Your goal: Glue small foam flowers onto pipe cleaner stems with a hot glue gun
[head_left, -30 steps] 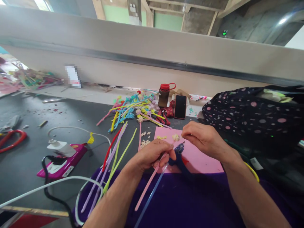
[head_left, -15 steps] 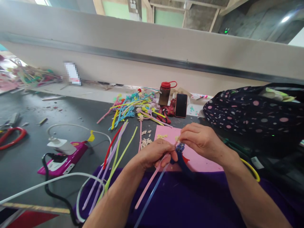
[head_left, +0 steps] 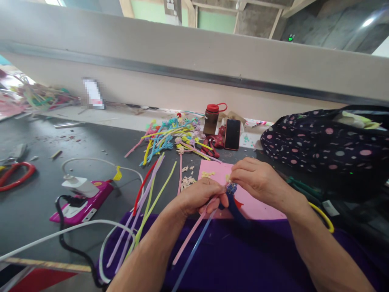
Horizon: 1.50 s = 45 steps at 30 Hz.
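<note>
My left hand (head_left: 209, 195) is closed round a thin pink stem (head_left: 190, 241), which slants down towards me. At the stem's upper end is a small cream flower (head_left: 227, 177), mostly hidden by my fingers. My right hand (head_left: 247, 172) pinches at this flower, thumb and fingertips together. Just below both hands sits a dark blue glue gun (head_left: 233, 202) with a red part, its tip close under the flower. A long translucent glue stick (head_left: 194, 252) runs from under my left hand. Whether the left fingers also touch the gun is hidden.
A pink sheet (head_left: 261, 202) lies under the hands, with small cream pieces (head_left: 188, 180) to its left. Coloured stems (head_left: 165, 140), a bottle (head_left: 211, 119) and a phone (head_left: 232, 134) are behind. Scissors (head_left: 18, 174), a magenta power strip (head_left: 88, 207) and cables are left; a dotted bag (head_left: 322, 142) is right.
My right hand came in from the right and down to the flower, closing on it beside the left. Over the last half second both hands stay nearly in place.
</note>
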Tool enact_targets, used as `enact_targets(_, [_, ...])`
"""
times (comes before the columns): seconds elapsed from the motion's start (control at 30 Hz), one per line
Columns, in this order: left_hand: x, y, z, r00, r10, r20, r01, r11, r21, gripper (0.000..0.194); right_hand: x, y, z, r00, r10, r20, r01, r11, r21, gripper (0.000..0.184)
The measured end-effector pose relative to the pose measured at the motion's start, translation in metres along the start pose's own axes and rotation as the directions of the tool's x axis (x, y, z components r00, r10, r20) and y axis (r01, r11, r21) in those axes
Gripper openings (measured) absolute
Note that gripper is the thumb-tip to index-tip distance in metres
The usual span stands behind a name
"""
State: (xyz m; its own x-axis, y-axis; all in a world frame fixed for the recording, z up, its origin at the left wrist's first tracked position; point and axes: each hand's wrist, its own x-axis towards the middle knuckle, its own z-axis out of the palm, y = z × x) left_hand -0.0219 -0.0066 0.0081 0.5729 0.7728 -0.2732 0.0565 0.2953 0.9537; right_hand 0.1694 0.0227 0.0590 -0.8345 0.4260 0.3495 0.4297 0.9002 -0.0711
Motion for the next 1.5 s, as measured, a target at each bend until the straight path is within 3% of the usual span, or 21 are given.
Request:
enact_targets(1.0, [-0.003,0.003,0.0,0.999,-0.017,0.027,0.017,1.0,0.022,0.032,0.001,0.002,0.004,1.0,-0.012,-0.004,0.012,1.0,0.002,0.018])
enact_targets(1.33, [-0.004,0.002,0.0,0.999,0.034,0.001,-0.034,0.999,-0.014,0.033,-0.002,0.007,0.002,0.993,-0.016,-0.117,0.03,0.992,0.121,0.019])
enact_targets(1.5, [-0.005,0.002,-0.003,0.998,0.069,0.013,-0.068,0.994,-0.086,0.034,-0.004,0.007,-0.007,0.98,0.119,-0.159,-0.068,0.954,0.293,0.024])
